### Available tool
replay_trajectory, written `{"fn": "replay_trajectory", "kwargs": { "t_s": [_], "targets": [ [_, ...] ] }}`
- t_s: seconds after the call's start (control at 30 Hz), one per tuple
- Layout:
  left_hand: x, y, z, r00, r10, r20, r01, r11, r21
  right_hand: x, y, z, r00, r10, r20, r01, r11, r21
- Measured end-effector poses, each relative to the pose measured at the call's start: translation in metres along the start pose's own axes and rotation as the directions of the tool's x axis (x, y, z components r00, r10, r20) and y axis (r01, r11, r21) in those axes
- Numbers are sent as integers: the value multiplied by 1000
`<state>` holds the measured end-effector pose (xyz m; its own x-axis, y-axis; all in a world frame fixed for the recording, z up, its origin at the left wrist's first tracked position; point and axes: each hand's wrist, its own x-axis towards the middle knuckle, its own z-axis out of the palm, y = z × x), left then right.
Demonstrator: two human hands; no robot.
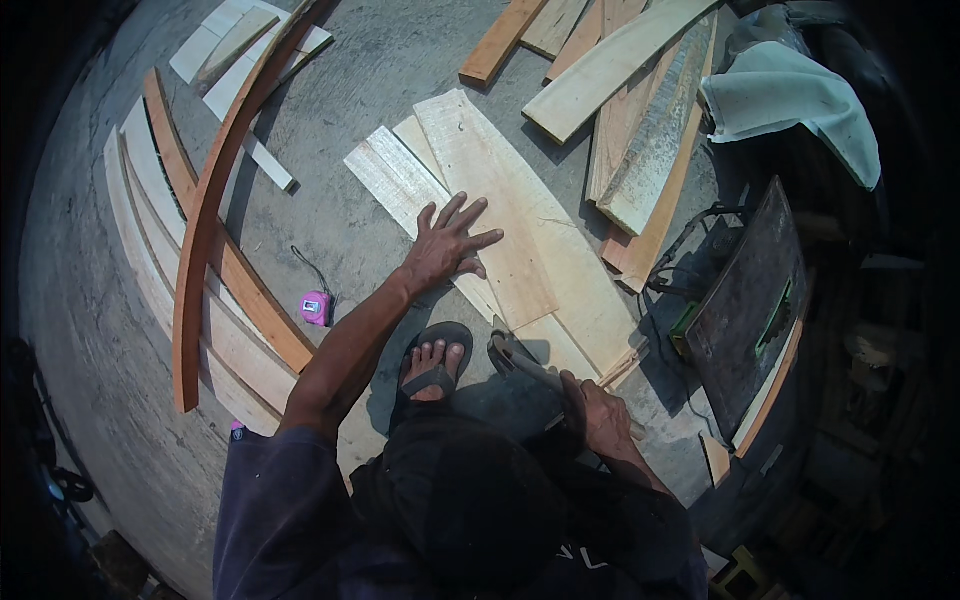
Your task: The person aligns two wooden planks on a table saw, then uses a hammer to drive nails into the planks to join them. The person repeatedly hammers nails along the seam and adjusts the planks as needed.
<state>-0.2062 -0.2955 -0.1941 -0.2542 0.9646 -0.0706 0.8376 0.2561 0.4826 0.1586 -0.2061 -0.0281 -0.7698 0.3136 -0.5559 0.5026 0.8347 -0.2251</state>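
Note:
My left hand point(452, 240) lies flat with its fingers spread on a pale wooden board point(500, 200). Narrower pale planks point(392, 178) lie beside and partly under this board on the ground. Low on the right, my right hand point(600, 415) is closed round the handle of a tool that looks like a hammer point(530, 368). The tool's darker end points toward the board's near edge; shadow hides its exact shape. Between my hands, a foot in a dark sandal point(432, 370) rests beside the planks.
A pink tape measure point(315, 307) lies left of my forearm. Curved wooden strips point(200, 220) are spread farther left. More boards point(610, 70) lie at the back right, near a white cloth point(790, 95). A dark tilted panel on a frame point(745, 310) stands at the right.

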Motion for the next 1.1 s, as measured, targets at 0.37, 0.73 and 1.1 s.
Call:
{"fn": "replay_trajectory", "kwargs": {
  "t_s": [0.37,0.73,1.1],
  "targets": [
    [-1,4,-1,1000,-18,-13,19,1000,15,4,-4,7,984,155,-84,-149,986,73],
    [3,13,9,996,-77,-50,80,996,51,25,-7,2,891,391,-231,-258,855,450],
    [4,5,12,1000,-20,-12,21,999,27,44,12,-11,758,624,191,-582,514,631]
  ]
}}
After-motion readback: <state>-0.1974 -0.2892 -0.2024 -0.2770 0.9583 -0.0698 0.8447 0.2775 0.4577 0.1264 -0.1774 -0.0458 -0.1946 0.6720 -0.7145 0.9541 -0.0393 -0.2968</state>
